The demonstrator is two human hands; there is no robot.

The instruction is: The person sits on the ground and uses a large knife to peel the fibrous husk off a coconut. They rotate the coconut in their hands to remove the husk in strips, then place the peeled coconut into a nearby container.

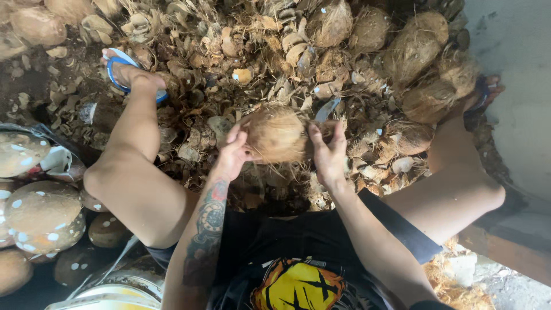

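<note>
- The left hand (pixel 234 150) grips the left side of a hairy brown coconut (pixel 276 134), thumb and fingers curled onto the fibre.
- The right hand (pixel 328 154) is closed around the handle of a knife (pixel 327 109), with its fingers against the right side of the coconut; the grey blade sticks up and away from the person, just beside the coconut's upper right edge.
- The coconut is held in the air between the person's knees, above the floor (pixel 69 92), which is covered here by a heap of husk scraps (pixel 229 69). It looks nearly round, so its long axis cannot be told; loose fibres hang from its lower side.
- Whole unhusked coconuts (pixel 413 51) lie piled at the far right of the heap, near the wall (pixel 516 69).
- The person's left foot, in a blue and white sandal (pixel 123 72), rests at the far left of the heap; the other foot reaches the pile of coconuts at the far right.
- On the near left of the floor lie shelled coconuts (pixel 43 212), smooth brown with pale spots where the skin has been cut away.
- A pale round container rim (pixel 115 290) shows at the bottom left edge, just below those.
- No packages, labels or signs can be made out on the floor or wall.
</note>
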